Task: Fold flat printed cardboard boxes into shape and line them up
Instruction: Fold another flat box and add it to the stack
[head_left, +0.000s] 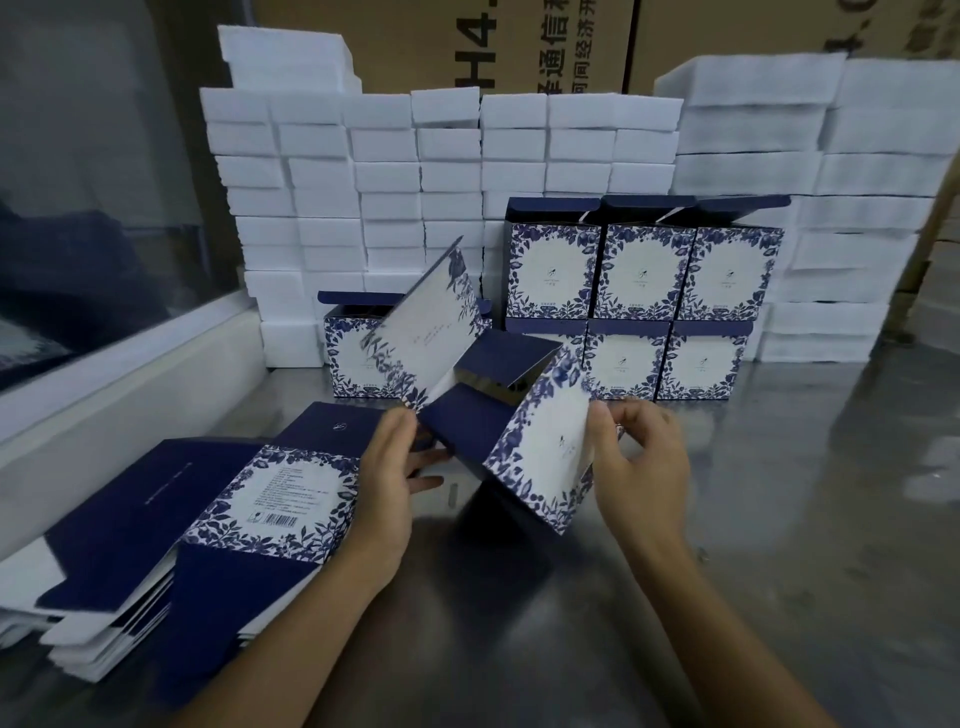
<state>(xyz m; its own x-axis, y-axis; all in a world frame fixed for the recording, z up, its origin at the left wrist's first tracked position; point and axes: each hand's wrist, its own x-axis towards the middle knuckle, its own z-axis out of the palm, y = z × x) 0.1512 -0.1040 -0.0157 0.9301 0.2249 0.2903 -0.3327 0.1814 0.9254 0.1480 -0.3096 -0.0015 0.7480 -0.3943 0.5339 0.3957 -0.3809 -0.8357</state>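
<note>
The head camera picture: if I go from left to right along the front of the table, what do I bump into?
Flat boxes → left hand → half-folded box → right hand → bare table.

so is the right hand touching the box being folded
Touching. The head view shows the right hand pinching the edge of the half-folded box's floral panel.

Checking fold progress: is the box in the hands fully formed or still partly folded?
Partly folded. The box, held by the left hand and right hand, has panels splayed apart.

flat boxes (182, 525) left; folded boxes (644, 301) behind (before foam blocks (363, 171)).
</note>
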